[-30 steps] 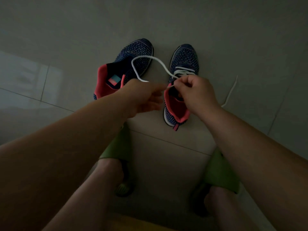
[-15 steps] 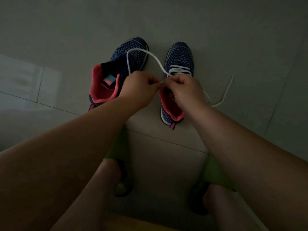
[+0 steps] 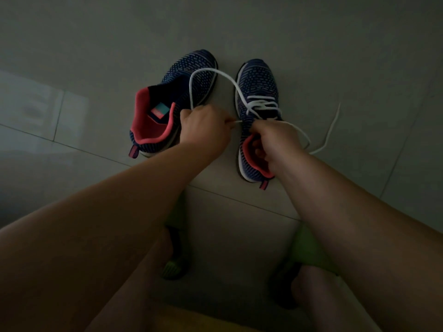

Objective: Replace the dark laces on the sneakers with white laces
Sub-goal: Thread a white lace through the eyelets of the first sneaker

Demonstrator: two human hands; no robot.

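Two sneakers sit on the floor [image 3: 335,44]: the left hand [image 3: 203,130] pinches the white lace [image 3: 215,71], the right hand [image 3: 275,140] grips the half-laced right sneaker [image 3: 257,82], so the next eyelet probably follows.

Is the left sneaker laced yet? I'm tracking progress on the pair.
No: the left sneaker shows no lace through its eyelets, while the white lace is threaded only through the right sneaker.
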